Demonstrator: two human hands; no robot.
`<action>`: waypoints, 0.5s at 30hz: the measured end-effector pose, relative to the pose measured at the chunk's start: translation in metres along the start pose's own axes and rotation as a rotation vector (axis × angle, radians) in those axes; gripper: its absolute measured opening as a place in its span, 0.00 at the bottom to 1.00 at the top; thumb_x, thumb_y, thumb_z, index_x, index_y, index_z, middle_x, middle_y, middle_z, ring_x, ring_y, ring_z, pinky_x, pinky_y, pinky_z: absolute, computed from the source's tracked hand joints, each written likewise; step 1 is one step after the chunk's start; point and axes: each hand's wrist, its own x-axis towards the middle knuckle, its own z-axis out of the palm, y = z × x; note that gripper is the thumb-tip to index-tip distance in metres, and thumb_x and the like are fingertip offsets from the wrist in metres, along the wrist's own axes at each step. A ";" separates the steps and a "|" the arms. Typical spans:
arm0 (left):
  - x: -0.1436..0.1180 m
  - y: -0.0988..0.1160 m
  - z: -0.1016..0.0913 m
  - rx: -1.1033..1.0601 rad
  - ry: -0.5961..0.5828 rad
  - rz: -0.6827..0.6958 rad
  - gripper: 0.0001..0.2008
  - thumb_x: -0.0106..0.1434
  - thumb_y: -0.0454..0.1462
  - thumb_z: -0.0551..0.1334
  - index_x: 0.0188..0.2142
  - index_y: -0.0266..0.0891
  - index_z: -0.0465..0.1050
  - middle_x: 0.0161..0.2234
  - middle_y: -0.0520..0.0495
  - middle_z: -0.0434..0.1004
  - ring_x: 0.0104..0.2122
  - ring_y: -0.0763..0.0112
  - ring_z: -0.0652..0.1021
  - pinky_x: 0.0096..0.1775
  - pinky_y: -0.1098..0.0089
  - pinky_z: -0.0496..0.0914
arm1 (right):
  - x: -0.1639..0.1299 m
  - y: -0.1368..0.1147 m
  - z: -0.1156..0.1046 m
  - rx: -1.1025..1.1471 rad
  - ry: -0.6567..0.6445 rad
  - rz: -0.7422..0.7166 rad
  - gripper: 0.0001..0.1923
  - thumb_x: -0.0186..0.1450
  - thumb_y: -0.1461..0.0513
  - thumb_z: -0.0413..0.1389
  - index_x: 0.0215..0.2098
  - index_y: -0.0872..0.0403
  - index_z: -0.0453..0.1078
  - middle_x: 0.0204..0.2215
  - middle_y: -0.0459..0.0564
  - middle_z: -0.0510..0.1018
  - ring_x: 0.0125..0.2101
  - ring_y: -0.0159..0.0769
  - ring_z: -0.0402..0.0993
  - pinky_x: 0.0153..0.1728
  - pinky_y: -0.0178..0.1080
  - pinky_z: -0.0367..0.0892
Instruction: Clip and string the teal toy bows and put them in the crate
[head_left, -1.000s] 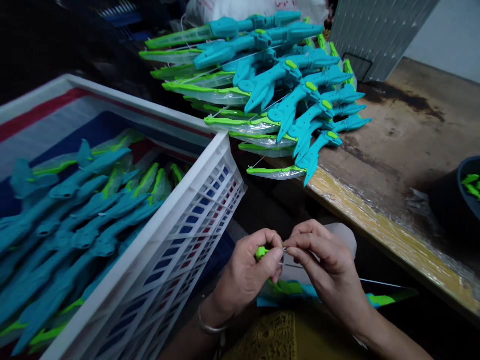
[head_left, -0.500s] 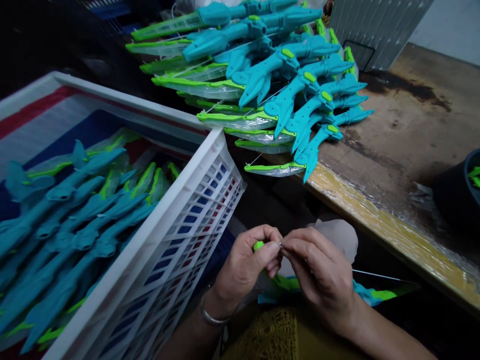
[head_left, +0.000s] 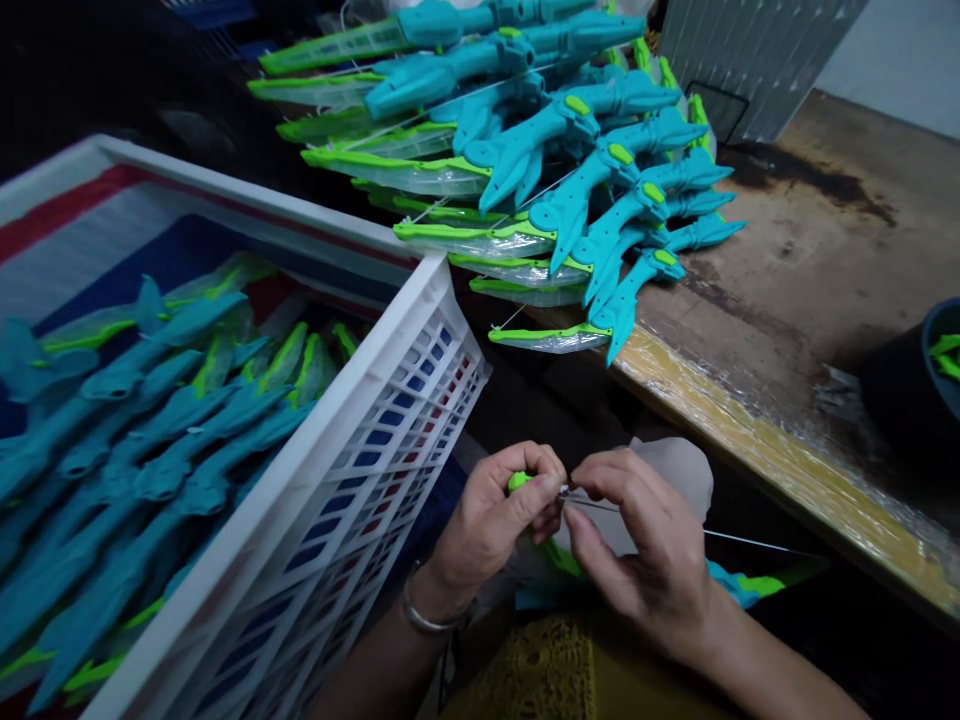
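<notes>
My left hand [head_left: 496, 520] pinches the green tip [head_left: 517, 482] of a teal and green toy bow that lies across my lap; its other end [head_left: 757, 585] shows to the right. My right hand [head_left: 645, 545] pinches a thin white string [head_left: 750, 543] right at that tip, fingertips touching those of my left hand. The string runs off to the right along the bow. Most of the bow is hidden under my hands.
A white slotted crate [head_left: 360, 420] at left holds several teal bows. A stack of finished bows [head_left: 570, 170] lies on the worn wooden table [head_left: 795, 290], overhanging its edge. A dark bowl [head_left: 911, 390] with green parts stands at right. A grey ribbed panel [head_left: 750, 50] leans behind.
My hands stay together at the bow's tip. The fingers of my right hand have shifted slightly on the string, and the view has tilted a little.
</notes>
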 end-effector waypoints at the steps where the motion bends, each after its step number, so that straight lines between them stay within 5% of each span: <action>1: 0.001 0.000 0.000 0.007 -0.005 -0.003 0.14 0.71 0.43 0.66 0.32 0.37 0.71 0.27 0.54 0.66 0.23 0.80 0.67 0.25 0.77 0.63 | 0.001 0.000 -0.001 -0.002 -0.019 -0.004 0.09 0.72 0.70 0.58 0.50 0.59 0.69 0.39 0.53 0.76 0.39 0.36 0.73 0.38 0.38 0.72; 10: 0.016 -0.002 0.011 -0.199 -0.241 0.073 0.12 0.69 0.40 0.68 0.32 0.37 0.71 0.28 0.53 0.67 0.20 0.82 0.66 0.22 0.78 0.60 | -0.005 -0.011 -0.019 -0.170 -0.007 -0.059 0.07 0.72 0.72 0.54 0.41 0.56 0.68 0.31 0.49 0.72 0.30 0.31 0.70 0.29 0.34 0.66; 15: 0.032 0.008 0.028 -0.216 -0.440 0.100 0.15 0.64 0.39 0.73 0.28 0.35 0.71 0.25 0.50 0.70 0.20 0.80 0.69 0.21 0.77 0.61 | -0.013 -0.027 -0.034 -0.501 0.061 -0.166 0.11 0.67 0.74 0.51 0.33 0.53 0.63 0.23 0.44 0.62 0.22 0.30 0.60 0.21 0.34 0.56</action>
